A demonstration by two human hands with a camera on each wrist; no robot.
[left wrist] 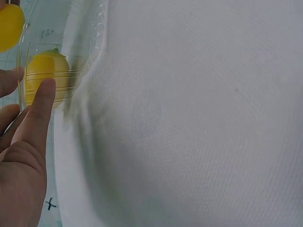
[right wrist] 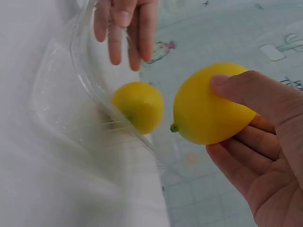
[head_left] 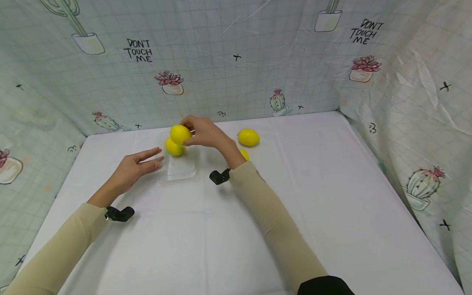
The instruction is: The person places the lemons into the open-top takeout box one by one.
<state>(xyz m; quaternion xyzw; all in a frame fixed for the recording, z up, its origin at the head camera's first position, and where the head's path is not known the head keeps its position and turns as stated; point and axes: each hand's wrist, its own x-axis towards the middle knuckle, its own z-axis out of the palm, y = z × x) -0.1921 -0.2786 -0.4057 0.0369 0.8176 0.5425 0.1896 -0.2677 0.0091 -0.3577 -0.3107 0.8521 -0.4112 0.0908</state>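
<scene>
Holding lemon (right wrist: 208, 106) in right hand (head_left: 205, 132), with slanted long axis, green tip (right wrist: 173, 127) away from palm, and left hand (head_left: 130, 169) spread.

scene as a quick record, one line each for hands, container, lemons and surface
right hand: holds a yellow lemon above the container
left hand: fingers extended by the container, contact unclear
clear container: one lemon inside
loose lemons: one in full view, one partly hidden by the right arm
surface: white cloth
</scene>
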